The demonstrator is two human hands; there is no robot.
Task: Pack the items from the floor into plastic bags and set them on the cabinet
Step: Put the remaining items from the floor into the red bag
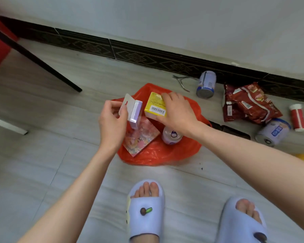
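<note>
An orange plastic bag [165,153] lies spread on the floor at centre. On it rest a flat pink patterned box [142,137] and a small white can with a purple label [171,136]. My left hand [112,123] grips a pale purple box [135,111] with a white hang tab, held above the bag. My right hand [178,111] grips a yellow box [155,106] with a barcode, also above the bag and beside the purple box.
To the right on the floor lie two white-blue cans [206,84] [273,131], red snack packets [249,104], a red-white cylinder [297,117], a dark flat object [235,131] and metal nippers [182,81]. A black table leg [42,62] slants at left. My slippered feet [146,209] stand below.
</note>
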